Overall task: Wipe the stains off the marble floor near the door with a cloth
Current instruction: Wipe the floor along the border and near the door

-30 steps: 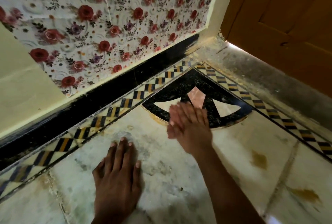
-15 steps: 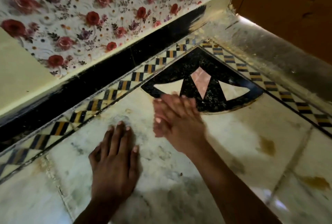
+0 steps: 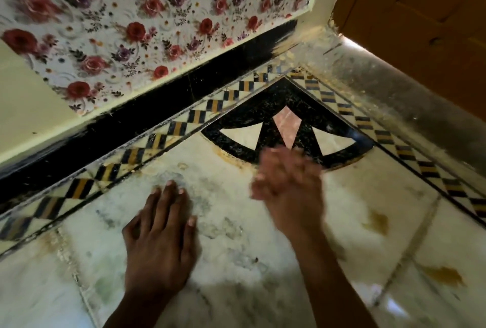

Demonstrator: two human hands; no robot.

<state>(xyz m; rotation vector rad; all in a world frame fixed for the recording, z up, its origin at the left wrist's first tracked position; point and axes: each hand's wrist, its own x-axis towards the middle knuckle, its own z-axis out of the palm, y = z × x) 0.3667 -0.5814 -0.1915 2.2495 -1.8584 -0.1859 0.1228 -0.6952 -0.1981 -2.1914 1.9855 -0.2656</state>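
My left hand (image 3: 160, 235) lies flat, palm down, on the white marble floor (image 3: 236, 269), fingers spread a little and pointing toward the wall. My right hand (image 3: 289, 188) is blurred by motion, fingers stretched out, its tips at the lower edge of the black corner inlay (image 3: 310, 106). No cloth shows in or under either hand. Two brown stains (image 3: 376, 222) (image 3: 444, 276) sit on the marble to the right of my right forearm. Yellowish grime rims the inlay's curved edge, and grey smudges mark the floor between my hands.
A wooden door (image 3: 420, 25) stands at the upper right above a dusty grey threshold (image 3: 394, 96). A floral-papered wall (image 3: 144, 25) with a black skirting (image 3: 157, 106) runs along the left. A checkered border strip (image 3: 184, 127) edges the floor.
My right hand swept left off the inlay's edge, then back right onto it. My left hand stayed planted on the marble. The view shifted slightly.
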